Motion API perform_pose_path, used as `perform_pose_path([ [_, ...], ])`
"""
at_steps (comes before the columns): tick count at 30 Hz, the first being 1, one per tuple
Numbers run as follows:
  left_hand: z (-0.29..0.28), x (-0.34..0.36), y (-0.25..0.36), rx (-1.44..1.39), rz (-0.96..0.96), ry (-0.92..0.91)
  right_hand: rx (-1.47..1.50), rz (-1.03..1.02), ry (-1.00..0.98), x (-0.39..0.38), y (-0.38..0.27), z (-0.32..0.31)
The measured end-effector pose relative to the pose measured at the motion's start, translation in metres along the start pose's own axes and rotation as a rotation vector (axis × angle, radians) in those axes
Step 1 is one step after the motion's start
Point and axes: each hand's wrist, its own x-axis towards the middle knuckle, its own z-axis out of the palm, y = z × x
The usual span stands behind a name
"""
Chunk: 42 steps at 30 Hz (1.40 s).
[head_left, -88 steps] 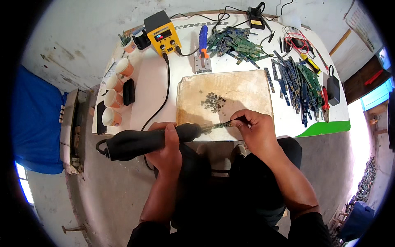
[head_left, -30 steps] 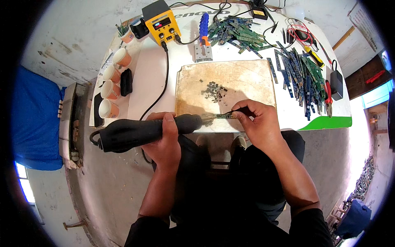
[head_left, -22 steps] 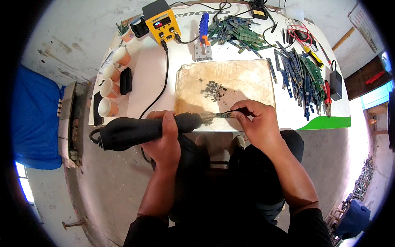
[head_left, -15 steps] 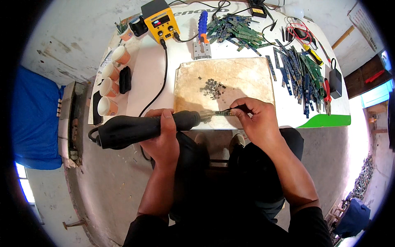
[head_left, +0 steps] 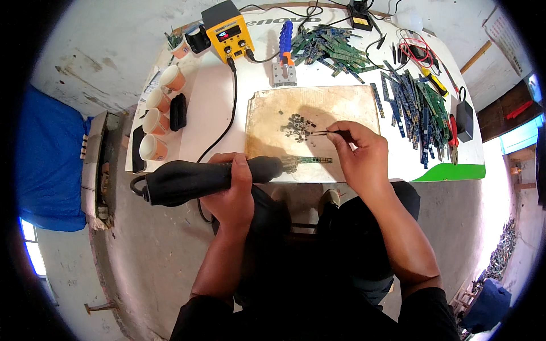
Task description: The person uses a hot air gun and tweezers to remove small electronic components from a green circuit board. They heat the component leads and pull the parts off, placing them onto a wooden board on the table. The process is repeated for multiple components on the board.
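My left hand (head_left: 230, 187) is wrapped tight around the fat black hot air tool (head_left: 210, 176). Its metal tip sits right at the end of a thin green circuit strip (head_left: 311, 160) lying on the tan work board (head_left: 347, 102). My right hand (head_left: 361, 156) pinches thin tweezers (head_left: 321, 133), whose points reach the pile of tiny dark chips (head_left: 297, 125) just above the strip. I think the hot tip could burn the strip if it sits too long, and a bump could scatter the little chips. The board looks stained and rough. Round paper cups (head_left: 156, 113) stand far left, near a boxy yellow station (head_left: 228, 31).
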Motion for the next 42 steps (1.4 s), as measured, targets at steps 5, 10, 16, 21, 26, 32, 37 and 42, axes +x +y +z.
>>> perform_pose_path([
  [5,0.002,0.000,0.004,-0.017,-0.012,0.013,-0.048,0.002,0.008,0.007,0.007,-0.001],
  [10,0.008,0.001,0.019,-0.124,-0.107,0.001,-0.036,0.047,-0.069,-0.008,0.000,-0.016],
  [16,0.013,0.002,0.006,-0.038,0.084,-0.050,0.053,0.106,-0.171,-0.010,-0.003,-0.029],
  [21,0.020,-0.002,0.019,-0.126,-0.020,-0.057,0.016,0.021,-0.210,-0.014,0.000,-0.029],
  [26,0.022,-0.003,0.019,-0.085,0.011,-0.075,0.017,-0.029,-0.223,-0.015,0.006,-0.025],
  [32,0.018,-0.003,0.015,-0.009,0.035,-0.129,-0.024,-0.074,-0.232,-0.013,0.003,-0.025],
  [37,0.021,-0.004,0.017,-0.096,-0.007,-0.087,-0.040,-0.082,-0.248,-0.012,0.001,-0.025],
  [42,0.021,-0.004,0.016,-0.119,-0.030,-0.082,-0.027,-0.055,-0.249,-0.012,-0.002,-0.025],
])
